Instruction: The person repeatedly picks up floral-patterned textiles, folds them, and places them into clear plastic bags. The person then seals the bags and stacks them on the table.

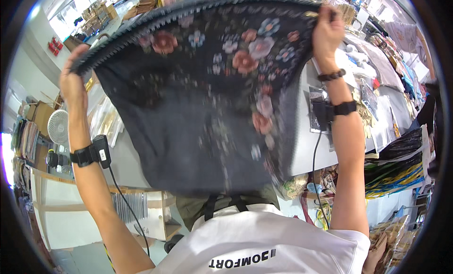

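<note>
A black scarf [188, 113] with red, pink and blue flowers and a scalloped, lace-like edge hangs spread between my raised hands. My left hand [75, 80] grips its upper left corner, the fingers partly behind the cloth. At the upper right corner my right hand [328, 35] is closed on the edge. The scarf's lower part is blurred and drops in front of the table's near edge, close to my body. Each wrist wears a black strap with a small device and a cable; a dark bead bracelet [332, 75] circles the right one.
Behind the scarf lies a grey table [306, 151]. Clear plastic bags [106, 113] rest on its left side; packets and folded cloth [382, 66] crowd its right. A white fan [59, 126] stands at left. Bundled bags [401, 165] hang at right; a white-sided cabinet [66, 208] sits lower left.
</note>
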`<state>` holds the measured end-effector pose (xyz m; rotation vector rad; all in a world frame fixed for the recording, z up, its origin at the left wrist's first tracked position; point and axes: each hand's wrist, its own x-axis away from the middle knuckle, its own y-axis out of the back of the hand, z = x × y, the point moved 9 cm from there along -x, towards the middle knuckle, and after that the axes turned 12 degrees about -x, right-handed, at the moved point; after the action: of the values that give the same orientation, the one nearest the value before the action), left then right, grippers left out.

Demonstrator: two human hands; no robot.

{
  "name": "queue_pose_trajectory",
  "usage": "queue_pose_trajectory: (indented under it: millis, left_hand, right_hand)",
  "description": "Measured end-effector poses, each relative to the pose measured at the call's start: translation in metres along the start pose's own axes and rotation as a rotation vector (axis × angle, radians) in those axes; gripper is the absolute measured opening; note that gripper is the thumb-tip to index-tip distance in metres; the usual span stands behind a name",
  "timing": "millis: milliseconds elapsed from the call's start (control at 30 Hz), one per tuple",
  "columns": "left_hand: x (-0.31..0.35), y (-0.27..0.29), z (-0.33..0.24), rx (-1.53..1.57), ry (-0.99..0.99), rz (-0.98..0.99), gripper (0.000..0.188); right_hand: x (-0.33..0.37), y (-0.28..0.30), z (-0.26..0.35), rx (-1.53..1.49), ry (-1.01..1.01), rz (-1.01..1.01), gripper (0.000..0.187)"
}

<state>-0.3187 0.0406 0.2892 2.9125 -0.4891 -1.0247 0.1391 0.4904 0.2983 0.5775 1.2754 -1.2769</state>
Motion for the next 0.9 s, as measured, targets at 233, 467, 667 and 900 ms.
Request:
queue_pose_trajectory:
  millis: [233,467,667,900]
  left_hand:
    - [0.151,0.103,-0.086,-0.354,-0.441,-0.273,0.032]
    - [0.308,0.057,0.041,-0.606,0.277,0.583,0.028]
    - [0.351,0.043,0.102,-0.689,0.585,0.953,0.044]
    - [0.239,-0.009,0.236,-0.484,0.96,0.506,0.052]
  right_hand:
    - [0.04,0.125,0.083,-0.259,-0.3,-0.069,0.027]
    - [0.232,0.171,0.118,0.136,-0.953,0.935,0.016]
    - [0.278,0.161,0.098,0.139,-1.136,1.345,0.028]
    - [0.271,0.098,-0.113,0.633,-0.881,0.963,0.036]
